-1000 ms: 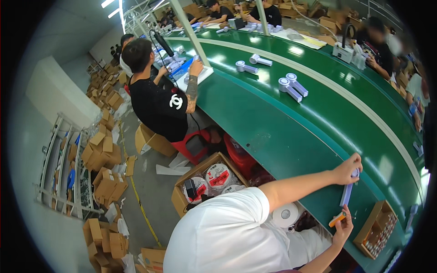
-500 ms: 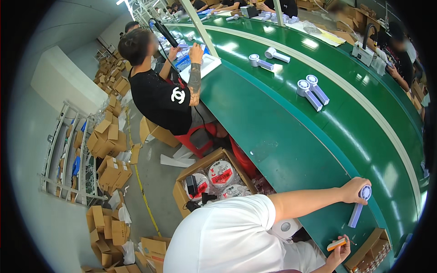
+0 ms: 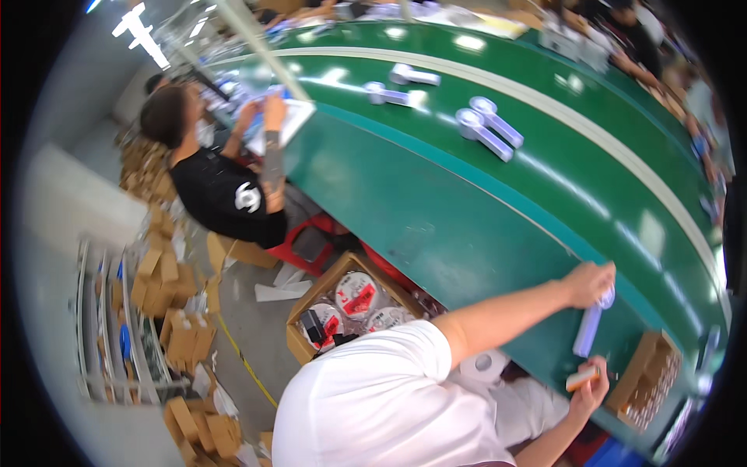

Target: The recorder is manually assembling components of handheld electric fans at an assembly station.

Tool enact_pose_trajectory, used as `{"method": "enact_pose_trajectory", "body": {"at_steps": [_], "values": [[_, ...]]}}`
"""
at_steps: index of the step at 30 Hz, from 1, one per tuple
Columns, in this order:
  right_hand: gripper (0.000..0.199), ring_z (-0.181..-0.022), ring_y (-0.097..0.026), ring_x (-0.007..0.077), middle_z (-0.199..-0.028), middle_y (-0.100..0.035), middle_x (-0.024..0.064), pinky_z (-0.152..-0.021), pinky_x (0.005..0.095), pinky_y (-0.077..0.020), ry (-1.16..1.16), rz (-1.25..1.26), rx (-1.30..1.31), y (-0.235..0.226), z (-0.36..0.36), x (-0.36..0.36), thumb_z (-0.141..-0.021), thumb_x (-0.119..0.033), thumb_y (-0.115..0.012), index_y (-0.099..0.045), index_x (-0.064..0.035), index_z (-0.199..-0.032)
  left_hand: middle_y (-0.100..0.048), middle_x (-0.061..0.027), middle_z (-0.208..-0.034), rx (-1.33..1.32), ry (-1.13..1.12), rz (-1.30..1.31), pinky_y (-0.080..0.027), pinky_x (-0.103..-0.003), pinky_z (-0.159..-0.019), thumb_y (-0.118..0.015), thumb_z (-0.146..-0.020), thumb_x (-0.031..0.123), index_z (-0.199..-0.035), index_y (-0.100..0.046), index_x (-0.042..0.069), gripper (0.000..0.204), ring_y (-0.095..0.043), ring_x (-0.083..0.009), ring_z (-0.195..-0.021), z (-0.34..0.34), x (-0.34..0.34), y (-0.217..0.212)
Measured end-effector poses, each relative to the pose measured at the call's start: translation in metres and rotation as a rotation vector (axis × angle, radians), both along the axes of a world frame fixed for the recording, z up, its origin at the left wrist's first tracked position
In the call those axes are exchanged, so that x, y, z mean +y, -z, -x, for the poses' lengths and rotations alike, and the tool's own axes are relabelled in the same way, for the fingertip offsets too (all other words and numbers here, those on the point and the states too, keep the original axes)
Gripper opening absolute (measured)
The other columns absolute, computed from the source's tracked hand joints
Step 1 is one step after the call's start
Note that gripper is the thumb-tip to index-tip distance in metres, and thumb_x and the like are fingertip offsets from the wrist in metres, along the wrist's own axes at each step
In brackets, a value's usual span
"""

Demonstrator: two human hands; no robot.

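My left hand (image 3: pixel 589 285) is closed around the round head of a lavender handheld fan (image 3: pixel 587 331). The fan's handle slants down toward me over the green worktable (image 3: pixel 405 210). Close below the handle's end, my right hand (image 3: pixel 593 385) is closed on a small orange-and-white tool (image 3: pixel 582 378). Its working end is too blurred to make out, and a gap separates it from the fan. Right of that hand sits an open cardboard box (image 3: pixel 647 373) with many small parts in it, too small to name.
Beyond the worktable, a green conveyor belt (image 3: pixel 560 202) carries several lavender fans (image 3: pixel 490 128). A person in black (image 3: pixel 214 187) works at the table's far left. Left of my arm, a carton (image 3: pixel 311 342) holds round white packages. Cardboard boxes (image 3: pixel 187 338) are piled on the floor.
The whole view has turned and blurred, so table and people appear farther left. My right hand with the orange-and-white tool is nearer the fan's handle. The left hand still grips the fan.
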State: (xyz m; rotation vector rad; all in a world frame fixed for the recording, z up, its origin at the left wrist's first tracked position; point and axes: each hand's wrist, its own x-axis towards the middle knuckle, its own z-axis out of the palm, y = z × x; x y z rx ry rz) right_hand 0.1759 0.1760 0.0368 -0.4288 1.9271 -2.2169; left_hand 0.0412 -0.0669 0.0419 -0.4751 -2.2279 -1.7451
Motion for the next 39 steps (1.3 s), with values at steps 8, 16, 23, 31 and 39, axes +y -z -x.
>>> {"method": "enact_pose_trajectory", "body": {"at_steps": [8, 16, 23, 31, 39], "values": [[0.051, -0.097, -0.052, 0.0107, -0.106, -0.057, 0.0037, -0.088, 0.0258, -0.0459, 0.324, -0.173, -0.037, -0.075, 0.006, -0.084, -0.08, -0.002, -0.071, -0.055, 0.0052, -0.128, -0.065, -0.0204, -0.076, 0.075, -0.003, 0.041, -0.048, -0.048, -0.064, -0.053, -0.09, 0.024, -0.09, -0.058, 0.005, 0.02, -0.064, -0.041, -0.074, 0.01, -0.04, -0.011], [0.033, -0.068, -0.06, 0.0156, -0.087, -0.061, 0.0081, -0.069, 0.0267, -0.0536, 0.419, -0.8, 0.349, -0.082, 0.028, -0.116, -0.082, -0.004, -0.074, -0.065, -0.0016, -0.114, -0.064, -0.0149, -0.071, 0.088, 0.067, 0.022, -0.046, -0.043, -0.063, -0.055, -0.089, 0.02, -0.088, -0.057, 0.005, 0.015, -0.062, -0.0353, -0.067, 0.006, -0.027, -0.013], [0.028, -0.074, -0.06, 0.0241, -0.08, -0.057, 0.0074, -0.062, 0.0346, -0.0495, 0.307, -1.283, 0.539, -0.104, 0.029, -0.142, -0.085, -0.015, -0.069, -0.063, -0.0067, -0.112, -0.065, -0.0138, -0.073, 0.119, 0.075, 0.04, -0.045, -0.041, -0.065, -0.054, -0.089, 0.022, -0.087, -0.057, 0.005, 0.018, -0.059, -0.034, -0.066, 0.007, -0.041, -0.02], [0.027, -0.075, -0.061, 0.0257, -0.077, -0.06, 0.0086, -0.063, 0.0389, -0.0495, -0.009, -1.428, 0.44, -0.125, 0.041, -0.152, -0.088, -0.023, -0.066, -0.065, -0.0071, -0.109, -0.065, -0.0122, -0.076, 0.116, 0.166, 0.072, -0.045, -0.041, -0.071, -0.055, -0.089, 0.026, -0.088, -0.059, 0.006, 0.021, -0.058, -0.0342, -0.069, 0.004, -0.054, -0.024], [0.022, -0.07, -0.066, 0.0259, -0.086, -0.071, 0.013, -0.066, 0.0331, -0.0527, 0.389, -1.137, 0.44, -0.094, 0.017, -0.167, -0.084, -0.014, -0.072, -0.07, -0.0024, -0.104, -0.067, -0.0083, -0.074, 0.197, 0.091, 0.124, -0.045, -0.038, -0.074, -0.057, -0.087, 0.025, -0.085, -0.06, 0.007, 0.019, -0.06, -0.0307, -0.065, 0.0, -0.06, -0.025]]}}
